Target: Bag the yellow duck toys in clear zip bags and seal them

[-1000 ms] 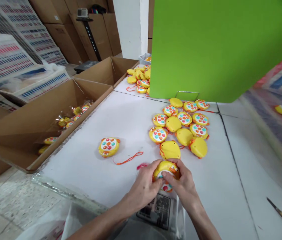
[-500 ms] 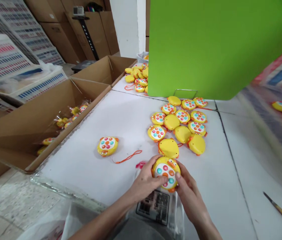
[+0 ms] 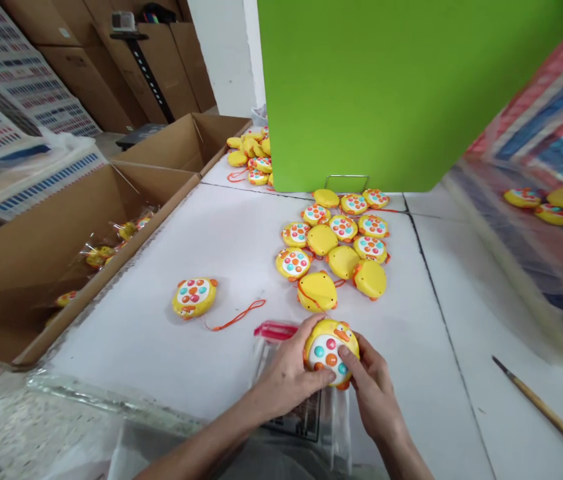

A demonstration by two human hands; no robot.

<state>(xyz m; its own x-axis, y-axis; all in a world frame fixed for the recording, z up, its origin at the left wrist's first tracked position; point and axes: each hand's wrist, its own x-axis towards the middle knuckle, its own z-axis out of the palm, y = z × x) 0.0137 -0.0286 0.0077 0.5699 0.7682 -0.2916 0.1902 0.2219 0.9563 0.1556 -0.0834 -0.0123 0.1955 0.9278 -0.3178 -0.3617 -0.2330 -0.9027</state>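
Observation:
Between my two hands I hold a yellow duck-shaped button toy (image 3: pixel 330 343), its white button face turned up toward me. My left hand (image 3: pixel 294 367) grips its left side, thumb at the lower edge of the face. On the other side my right hand (image 3: pixel 374 383) is closed round it, with the thumb pressed over the buttons. Below the toy lies a clear plastic bag (image 3: pixel 266 357) with a pink strip, partly hidden by my left arm. Just beyond are several more duck toys (image 3: pixel 317 291), some face up, some back up. A single duck toy (image 3: pixel 194 297) with an orange cord (image 3: pixel 241 315) rests to the left.
At left stands an open cardboard box (image 3: pixel 21 267) with bagged toys inside. A green board (image 3: pixel 386 93) rises behind the toys. On the right are a clear-sided bin (image 3: pixel 501 267) with toys and a wooden-handled brush (image 3: pixel 546 413). Another toy pile (image 3: pixel 254 150) sits farther back.
My right thumb has moved up and inward over the toy's buttons. The view has shifted to the right, and more of the bag's pink strip shows.

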